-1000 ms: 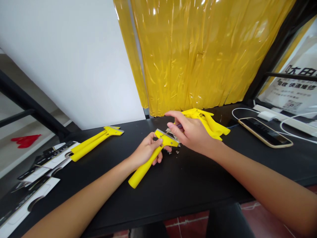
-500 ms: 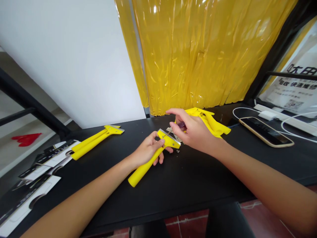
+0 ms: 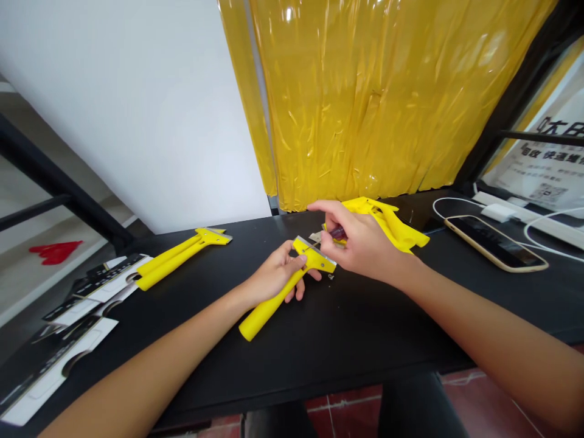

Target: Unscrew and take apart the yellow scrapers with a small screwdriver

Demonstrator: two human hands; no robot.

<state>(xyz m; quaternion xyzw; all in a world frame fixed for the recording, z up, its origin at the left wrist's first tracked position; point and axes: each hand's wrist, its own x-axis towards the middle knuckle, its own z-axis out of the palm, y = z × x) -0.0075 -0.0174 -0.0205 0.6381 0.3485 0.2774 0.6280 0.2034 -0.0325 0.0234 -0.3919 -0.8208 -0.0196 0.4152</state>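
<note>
My left hand (image 3: pixel 283 274) grips a yellow scraper (image 3: pixel 269 309) near its head, the handle slanting down to the left. A metal blade edge shows along the top of the head. Closed round the dark handle of a screwdriver (image 3: pixel 336 233) is my right hand (image 3: pixel 358 240), and the thin shaft reaches to a screw spot on the scraper head. Small metal screws (image 3: pixel 331 277) lie on the black table (image 3: pixel 356 328) just below the head. Behind my right hand rests a pile of yellow scraper parts (image 3: pixel 387 222), partly covered by the hand.
Two yellow scrapers (image 3: pixel 182 255) lie side by side at the left. Black-and-white cardboard sleeves (image 3: pixel 91 359) are stacked at the far left. A phone (image 3: pixel 497 243), white cables and a power strip (image 3: pixel 559 225) occupy the right. Yellow plastic sheeting (image 3: pixel 374 109) hangs behind the table.
The whole view has shifted slightly, so things appear a little further right. My hands keep the same grip, with the screwdriver still at the scraper head; my right fingers have curled slightly.
</note>
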